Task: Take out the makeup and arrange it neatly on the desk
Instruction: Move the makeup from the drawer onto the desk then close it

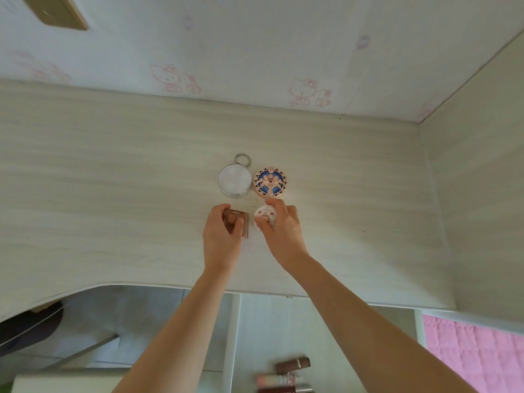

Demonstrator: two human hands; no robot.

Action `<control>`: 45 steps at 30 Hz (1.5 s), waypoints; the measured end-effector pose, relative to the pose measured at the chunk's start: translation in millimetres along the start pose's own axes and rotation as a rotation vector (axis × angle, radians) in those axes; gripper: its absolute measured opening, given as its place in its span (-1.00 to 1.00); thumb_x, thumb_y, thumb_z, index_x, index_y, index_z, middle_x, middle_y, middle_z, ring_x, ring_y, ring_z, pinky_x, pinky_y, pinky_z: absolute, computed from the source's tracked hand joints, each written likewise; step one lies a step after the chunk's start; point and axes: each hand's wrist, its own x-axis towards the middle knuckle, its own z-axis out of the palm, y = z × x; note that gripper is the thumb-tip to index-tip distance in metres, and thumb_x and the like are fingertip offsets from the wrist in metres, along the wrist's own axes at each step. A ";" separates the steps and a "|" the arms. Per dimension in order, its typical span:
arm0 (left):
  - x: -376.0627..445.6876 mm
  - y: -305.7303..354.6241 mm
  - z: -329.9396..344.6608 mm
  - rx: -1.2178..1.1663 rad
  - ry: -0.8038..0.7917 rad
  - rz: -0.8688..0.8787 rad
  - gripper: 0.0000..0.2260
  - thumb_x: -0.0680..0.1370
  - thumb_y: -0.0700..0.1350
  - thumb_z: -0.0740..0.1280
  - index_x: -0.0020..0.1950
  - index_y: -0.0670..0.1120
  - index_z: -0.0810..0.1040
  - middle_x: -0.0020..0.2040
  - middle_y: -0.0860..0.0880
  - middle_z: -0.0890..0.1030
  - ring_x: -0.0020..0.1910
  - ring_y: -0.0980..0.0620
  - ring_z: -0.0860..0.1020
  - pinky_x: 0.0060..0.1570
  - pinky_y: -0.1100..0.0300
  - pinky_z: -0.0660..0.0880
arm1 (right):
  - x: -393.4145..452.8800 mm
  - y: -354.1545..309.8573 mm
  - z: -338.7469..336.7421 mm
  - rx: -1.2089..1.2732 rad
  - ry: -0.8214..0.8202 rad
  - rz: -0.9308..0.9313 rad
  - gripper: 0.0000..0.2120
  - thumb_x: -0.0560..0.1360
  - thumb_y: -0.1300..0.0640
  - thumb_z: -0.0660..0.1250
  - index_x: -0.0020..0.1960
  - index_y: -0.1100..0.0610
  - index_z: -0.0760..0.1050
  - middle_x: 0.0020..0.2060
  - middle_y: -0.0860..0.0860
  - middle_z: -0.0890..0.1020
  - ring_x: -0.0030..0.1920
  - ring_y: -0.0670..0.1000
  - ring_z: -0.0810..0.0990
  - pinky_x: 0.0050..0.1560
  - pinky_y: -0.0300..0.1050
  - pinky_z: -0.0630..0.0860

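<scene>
Now your left hand [222, 236] pinches the brown compact [236, 224], your right hand [280, 228] the small round compact [265, 217], squaring a near row on the counter [113, 180].

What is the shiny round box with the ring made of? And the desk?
The round box looks like polished metal: its silver rim and ring glint, while the pale lid is matte. The desk looks like light wood or wood-look laminate, with faint grain lines.

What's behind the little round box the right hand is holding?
Behind the little box, held by the right hand, sits a blue patterned compact on the desk. Fingers cover the box's near side.
</scene>
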 end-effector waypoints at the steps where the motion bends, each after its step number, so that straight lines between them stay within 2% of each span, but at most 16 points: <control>1: 0.9 -0.3 -0.1 0.032 0.003 0.013 -0.67 0.51 -0.18 0.35 0.26 -0.10 0.44 0.02 -0.02 0.58 0.05 -0.01 0.53 0.05 0.16 0.46 | 0.0 -1.7 -0.1 -0.011 0.004 -0.011 -0.57 0.52 0.00 0.31 0.35 -0.04 0.30 0.10 -0.02 0.34 -0.17 -0.09 0.41 -0.13 -0.22 0.36; 5: 4.0 -2.5 -1.9 0.235 0.019 0.087 -0.63 0.49 -0.12 0.39 0.28 -0.13 0.46 0.18 -0.10 0.47 0.19 -0.09 0.42 0.07 0.10 0.43 | -0.3 -2.7 -3.0 -0.068 0.008 -0.001 -0.57 0.50 -0.05 0.34 0.31 0.01 0.33 0.14 0.04 0.43 -0.01 0.04 0.44 -0.07 -0.12 0.43; 9: 6.0 -4.1 -5.4 0.364 0.021 0.127 -0.59 0.49 -0.06 0.40 0.30 -0.16 0.47 0.19 -0.14 0.45 0.19 -0.13 0.35 0.08 0.02 0.43 | -1.7 3.8 -5.7 -0.221 0.032 -0.037 -0.57 0.48 -0.13 0.33 0.27 0.04 0.40 0.08 0.05 0.53 0.10 0.08 0.39 -0.02 -0.10 0.42; 17: 4.9 -4.9 -7.8 0.444 0.014 0.136 -0.58 0.53 -0.03 0.36 0.35 -0.13 0.47 0.19 -0.15 0.44 0.17 -0.14 0.35 0.09 -0.04 0.48 | -6.9 10.7 -4.9 -0.214 0.080 -0.091 -0.53 0.52 -0.09 0.30 0.37 0.07 0.38 0.21 0.04 0.49 0.21 0.09 0.33 0.16 -0.07 0.40; 21: -7.1 -8.6 -10.5 0.469 0.086 0.321 -0.62 0.50 -0.13 0.41 0.29 -0.18 0.51 0.17 -0.18 0.49 0.12 -0.21 0.43 0.04 -0.06 0.51 | -11.0 9.8 -5.5 -0.207 0.094 -0.111 -0.51 0.54 -0.06 0.27 0.40 0.11 0.34 0.26 0.05 0.44 0.23 0.08 0.33 0.19 -0.05 0.42; 24: -18.2 -17.2 -10.1 0.499 0.044 0.499 -0.65 0.49 -0.18 0.42 0.26 -0.18 0.53 0.23 -0.12 0.51 0.23 -0.17 0.44 0.15 -0.01 0.50 | -17.2 10.7 -6.5 -0.210 0.105 -0.137 -0.49 0.54 -0.07 0.28 0.40 0.13 0.31 0.28 0.03 0.41 0.25 0.06 0.35 0.17 -0.18 0.37; 26: -23.8 -21.5 -7.8 0.509 0.001 0.542 -0.65 0.48 -0.21 0.43 0.25 -0.20 0.54 0.26 -0.12 0.52 0.30 -0.16 0.43 0.20 -0.01 0.49 | -21.7 11.9 -6.7 -0.247 0.099 -0.162 -0.45 0.52 -0.07 0.31 0.41 0.15 0.29 0.30 0.04 0.40 0.27 0.05 0.35 0.17 -0.23 0.33; 32: -22.1 -17.1 -3.9 0.477 -0.020 0.498 -0.69 0.48 -0.28 0.41 0.22 -0.23 0.56 0.24 -0.13 0.53 0.32 -0.16 0.42 0.13 -0.04 0.54 | -22.1 10.1 -5.2 -0.325 0.081 -0.203 -0.41 0.49 0.08 0.39 0.43 0.23 0.27 0.28 0.11 0.45 0.28 0.10 0.36 0.22 -0.16 0.37; 35: -16.6 -10.7 -4.3 0.486 -0.039 0.490 -0.71 0.50 -0.27 0.39 0.22 -0.23 0.56 0.25 -0.13 0.53 0.32 -0.16 0.42 0.10 -0.03 0.55 | -17.3 6.6 -5.6 -0.319 0.085 -0.191 -0.41 0.50 0.10 0.38 0.44 0.24 0.25 0.28 0.12 0.45 0.27 0.11 0.37 0.21 -0.13 0.37; 45: -7.8 -4.0 -3.8 0.547 -0.039 0.503 -0.71 0.51 -0.24 0.37 0.23 -0.23 0.55 0.25 -0.13 0.53 0.29 -0.19 0.43 0.17 -0.03 0.49 | -7.9 3.8 -9.4 -0.332 0.070 -0.170 -0.40 0.50 0.06 0.37 0.45 0.16 0.21 0.29 0.08 0.42 0.27 0.07 0.37 0.15 -0.14 0.41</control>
